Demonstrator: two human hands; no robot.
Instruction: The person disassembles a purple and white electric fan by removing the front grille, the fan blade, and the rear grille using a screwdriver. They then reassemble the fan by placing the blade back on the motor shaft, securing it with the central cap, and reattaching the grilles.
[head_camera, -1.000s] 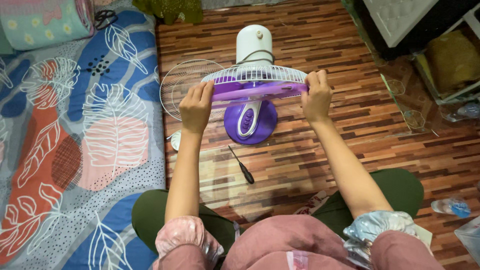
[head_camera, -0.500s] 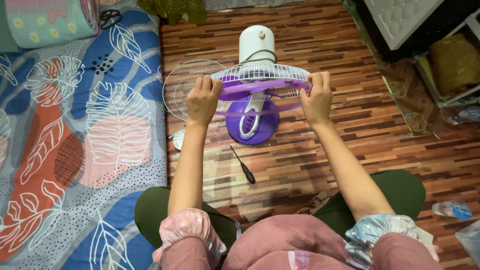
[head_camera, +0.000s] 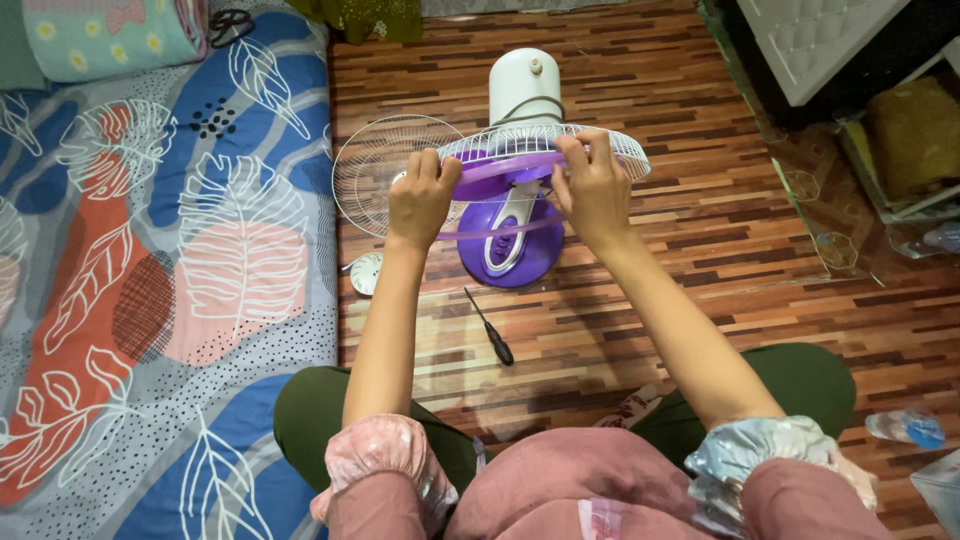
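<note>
At upper centre of the frame, on the wooden floor (head_camera: 700, 260), I see the small fan (head_camera: 525, 90) with its white motor housing and purple base (head_camera: 510, 245). My left hand (head_camera: 420, 200) and right hand (head_camera: 592, 190) both have their fingers curled closed on the near rim of the white rear grille (head_camera: 600, 145), where the purple blade (head_camera: 505, 165) sits against it.

Progress, as I judge it: the front grille (head_camera: 370, 185) is already off and lies flat to the left of the fan, a white round cap (head_camera: 366, 272) lies on the floor below it, and a black screwdriver (head_camera: 490, 330) lies unused at centre. The blade and rear grille remain on the motor.

Compared with the earlier frames, both hands have moved inward along the rim, from its outer ends toward the middle. The screwdriver has not moved.
</note>
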